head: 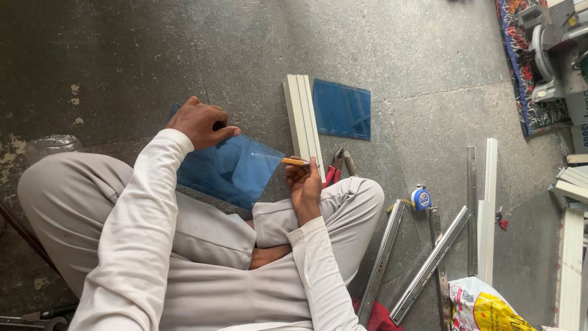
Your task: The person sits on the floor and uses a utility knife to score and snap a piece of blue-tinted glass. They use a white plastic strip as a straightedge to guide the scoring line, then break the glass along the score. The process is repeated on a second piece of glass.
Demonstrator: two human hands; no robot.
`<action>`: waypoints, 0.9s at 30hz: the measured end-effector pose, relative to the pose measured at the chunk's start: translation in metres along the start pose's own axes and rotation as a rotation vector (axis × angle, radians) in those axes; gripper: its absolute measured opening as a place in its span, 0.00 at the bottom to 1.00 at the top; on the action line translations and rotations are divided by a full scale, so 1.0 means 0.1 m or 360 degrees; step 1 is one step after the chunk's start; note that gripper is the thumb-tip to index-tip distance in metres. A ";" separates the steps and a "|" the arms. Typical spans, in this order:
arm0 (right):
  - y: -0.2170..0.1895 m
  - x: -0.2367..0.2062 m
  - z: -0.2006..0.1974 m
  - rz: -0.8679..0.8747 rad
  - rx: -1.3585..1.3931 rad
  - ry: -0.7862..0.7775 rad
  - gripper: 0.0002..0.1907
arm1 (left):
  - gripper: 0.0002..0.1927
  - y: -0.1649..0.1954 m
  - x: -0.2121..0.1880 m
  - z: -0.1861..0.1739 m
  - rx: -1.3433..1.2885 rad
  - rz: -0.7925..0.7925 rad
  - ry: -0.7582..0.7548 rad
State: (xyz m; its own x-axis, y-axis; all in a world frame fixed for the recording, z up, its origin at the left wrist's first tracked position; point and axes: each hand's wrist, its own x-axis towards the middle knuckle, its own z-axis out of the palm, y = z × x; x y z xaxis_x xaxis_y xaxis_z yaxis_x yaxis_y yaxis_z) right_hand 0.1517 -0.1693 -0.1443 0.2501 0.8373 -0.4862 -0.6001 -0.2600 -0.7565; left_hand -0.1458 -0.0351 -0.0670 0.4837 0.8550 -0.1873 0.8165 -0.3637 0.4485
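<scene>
On the floor, cross-legged, we hold a blue sheet (229, 168) over our lap, tilted, its far edge gripped by our left hand (201, 122), fingers curled over the top and thumb pressed on the face. Our right hand (304, 184) is closed narrowly around a pencil (295, 162) with an orange barrel, its tip just beside the sheet's right corner. To do this well, we judge the sheet needs steadying against the knee so it does not flex under the tip, and the left grip should stay on the edge, clear of the line the pencil follows. A light stroke should do; hard pressure could make the tip skid on so smooth a face. A cream strip (302, 122) lies just past the pencil, with a second blue sheet (342, 110) beside it. Pliers (334, 168) with red handles rest near our right knee, and a tape measure (421, 198) and metal slides (429, 263) lie well apart to the right.
</scene>
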 end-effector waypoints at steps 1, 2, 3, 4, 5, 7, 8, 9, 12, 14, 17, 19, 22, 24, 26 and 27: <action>0.00 -0.01 0.02 0.0021 0.0023 0.0027 0.31 | 0.29 0.00 0.00 0.00 0.0011 0.0011 0.0004; -0.01 -0.02 0.03 0.0050 0.0019 0.0067 0.30 | 0.29 0.00 -0.01 0.00 0.0020 0.0021 0.0004; -0.01 -0.03 0.04 0.0077 0.0012 0.0105 0.29 | 0.28 0.00 -0.02 0.01 0.0012 0.0010 -0.0006; -0.02 -0.03 0.05 0.0097 0.0006 0.0140 0.29 | 0.28 -0.01 -0.02 0.01 0.0005 0.0002 -0.0008; -0.03 -0.03 0.05 0.0083 0.0004 0.0101 0.29 | 0.28 -0.01 -0.01 0.01 -0.0005 -0.0003 -0.0008; -0.03 -0.04 0.05 0.0066 0.0001 0.0025 0.30 | 0.28 0.00 -0.01 0.01 -0.0029 0.0000 0.0006; -0.02 -0.04 0.05 0.0066 -0.0014 0.0053 0.30 | 0.28 0.00 -0.01 0.01 -0.0039 0.0001 0.0017; -0.02 -0.03 0.04 0.0066 -0.0030 0.0080 0.30 | 0.28 0.00 0.00 0.01 -0.0007 0.0006 0.0001; 0.00 -0.03 0.02 0.0084 -0.0012 0.0011 0.29 | 0.29 0.00 -0.01 0.01 0.0026 0.0015 -0.0022; 0.01 -0.01 0.00 0.0083 -0.0007 -0.0015 0.29 | 0.28 0.00 -0.01 0.00 -0.0016 0.0034 0.0033; 0.04 0.01 -0.04 0.0083 -0.0043 0.0012 0.30 | 0.30 -0.01 -0.01 -0.01 -0.0160 -0.0017 0.0056; 0.05 0.03 -0.07 0.0071 -0.0049 -0.0045 0.30 | 0.29 -0.01 0.00 0.00 -0.0206 -0.0054 0.0079; 0.04 0.04 -0.09 -0.0113 -0.0029 0.0232 0.31 | 0.28 -0.03 0.01 0.03 -0.0179 -0.0035 0.0106; 0.03 0.03 -0.10 -0.0216 -0.0069 0.0259 0.30 | 0.28 -0.06 0.01 0.05 -0.0104 -0.0009 0.0103; 0.01 0.02 -0.09 -0.0309 -0.0097 0.0255 0.31 | 0.29 -0.08 0.02 0.08 -0.0020 0.0017 0.0066; 0.01 0.01 -0.07 -0.0338 -0.0106 0.0252 0.31 | 0.28 -0.09 0.02 0.09 0.0001 0.0002 0.0068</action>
State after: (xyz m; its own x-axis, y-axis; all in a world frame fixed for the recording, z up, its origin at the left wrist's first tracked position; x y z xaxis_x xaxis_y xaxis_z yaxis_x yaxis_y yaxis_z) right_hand 0.1568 -0.1725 -0.1490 0.4837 0.7922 -0.3721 -0.4716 -0.1223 -0.8733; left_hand -0.1497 -0.0337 -0.0799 0.4707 0.8695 -0.1495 0.8161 -0.3647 0.4483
